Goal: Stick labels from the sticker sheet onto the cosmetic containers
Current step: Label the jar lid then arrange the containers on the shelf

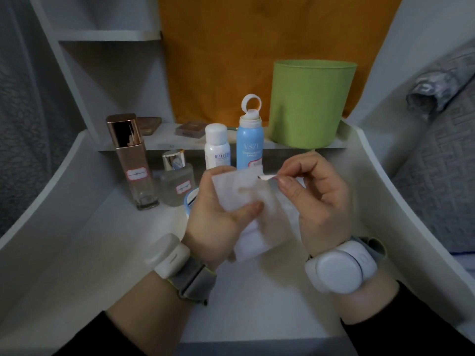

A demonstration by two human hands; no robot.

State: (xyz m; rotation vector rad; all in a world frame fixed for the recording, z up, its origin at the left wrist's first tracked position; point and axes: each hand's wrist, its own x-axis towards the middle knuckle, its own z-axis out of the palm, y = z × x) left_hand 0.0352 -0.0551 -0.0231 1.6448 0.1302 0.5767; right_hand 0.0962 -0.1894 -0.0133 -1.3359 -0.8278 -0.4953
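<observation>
My left hand [216,219] grips the white sticker sheet [254,214] above the desk, thumb pressed on its front. At the sheet's top edge my right hand [316,199] pinches a small label [266,177] between thumb and forefinger. Behind them stand a tall rose-gold bottle [133,160] and a short clear bottle [177,183], each bearing a pink-edged label. A white bottle [216,147] and a blue spray bottle [249,142] stand further right; the blue one shows a label edge low down. A blue-rimmed jar [189,199] is mostly hidden behind my left hand.
A green bucket [308,104] stands on the raised shelf [180,143] at the back right, with two flat compacts [191,128] to its left. The white desk [102,253] has raised curved sides. A grey quilted bed [442,176] lies to the right.
</observation>
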